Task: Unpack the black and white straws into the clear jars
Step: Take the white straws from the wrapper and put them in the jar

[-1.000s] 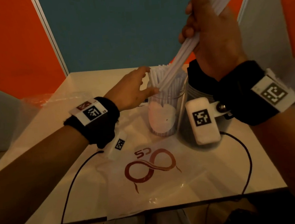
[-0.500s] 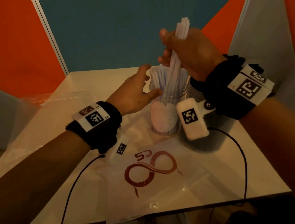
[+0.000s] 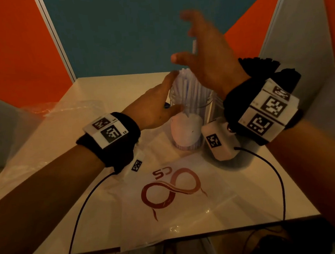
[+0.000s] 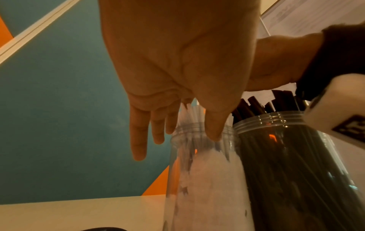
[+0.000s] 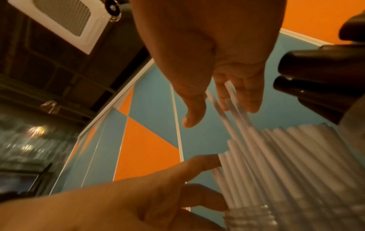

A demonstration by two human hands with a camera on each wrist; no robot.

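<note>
Orange and teal wall panels back a pale counter (image 3: 104, 95). Landmark: the clear jar of white straws (image 3: 189, 113), standing on the counter toward its far side.

White straws (image 5: 276, 156) stand upright in this jar, tops fanned above the threaded rim. One or two straws (image 5: 233, 109) stick up higher than the rest, in front of the right hand's fingers in the right wrist view.

Second clear jar (image 4: 292, 164) stands just right of the landmark, sides touching or nearly so; it is packed with black straws (image 4: 276, 103) whose tips clear its rim.

Left hand (image 3: 153, 108): at the left side of the landmark jar, fingers straight and loosely spread. Thumb tip lies at the rim in the left wrist view; fingertips reach the outer straws. No grip on anything.

Right hand (image 3: 207, 59): above the landmark jar, blurred, fingers spread wide. A white straw end shows against the palm side; whether it touches the hand I cannot tell. Nothing pinched.

Clear plastic bag with a red looping logo (image 3: 167, 191) lies flat on the counter, nearer the person than the landmark jar. More clear plastic (image 3: 47, 110) lies well left of the jar.
</note>
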